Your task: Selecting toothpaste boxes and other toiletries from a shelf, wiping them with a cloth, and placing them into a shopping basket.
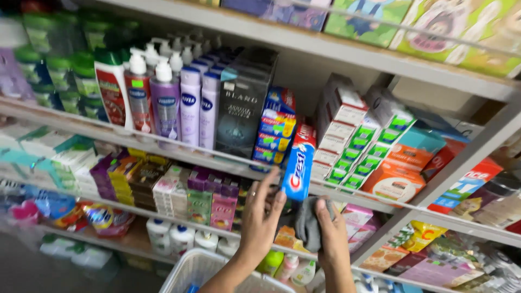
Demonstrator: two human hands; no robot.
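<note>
Head view: left hand, fingers spread, fingertips touching lower end of blue toothpaste box standing upright at shelf rail, long axis near vertical, box directly above fingertips. Right hand just below-right, fingers pinching grey cloth.

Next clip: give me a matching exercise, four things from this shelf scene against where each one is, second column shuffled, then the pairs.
Things
1. blue toothpaste box
2. grey cloth
3. white basket
4. purple pump bottle

Places
A. bottom of the view, below the hands
B. upper shelf, left of the dark box
C. in the right hand
D. at the left hand's fingertips, at the shelf edge

Pairs: 1-D, 2-C, 3-A, 4-B
</note>
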